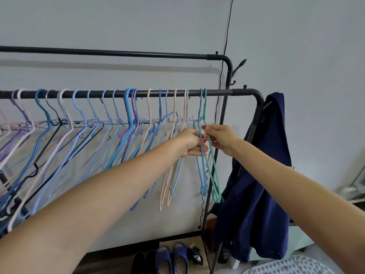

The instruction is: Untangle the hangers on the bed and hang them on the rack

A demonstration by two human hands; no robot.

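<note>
Two hands at the black metal rack rail (217, 93), left hand (190, 142) gripped the blue plastic hanger (201, 155), right hand (221, 138) pinched the green plastic hanger (212, 167), both hooked on the rail.

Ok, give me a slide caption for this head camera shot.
Both hands steady a blue hanger and a green hanger already hooked on the rack's lower rail.

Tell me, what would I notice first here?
Probably the long row of pastel hangers on the black rack. Near its right end, both hands meet: the left hand holds a blue hanger, the right hand pinches a green hanger.
</note>
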